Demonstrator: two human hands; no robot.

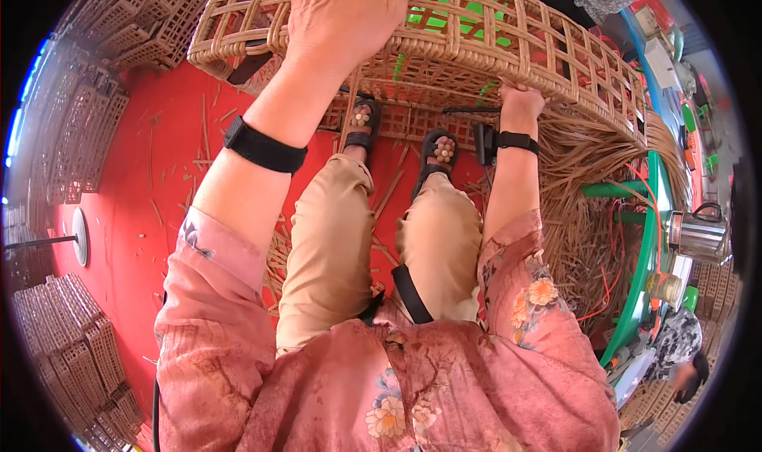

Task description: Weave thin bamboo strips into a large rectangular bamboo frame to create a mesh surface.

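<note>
Your left hand (341, 11) rests on top of the woven rattan basket (492, 51), fingers past the frame edge; can't tell if it grips. Your right hand (520, 103) is clenched on the basket's near rim. Basket sits above your sandalled feet (439, 150); loose rattan strips (587, 214) heaped just right of it, on the red floor (143, 206).

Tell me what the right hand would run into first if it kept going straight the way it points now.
The right hand points away from the body and already grips the lower rim of the woven rattan frame. Going on, it would likely press straight into that lattice, though depth is hard to judge here.
</note>
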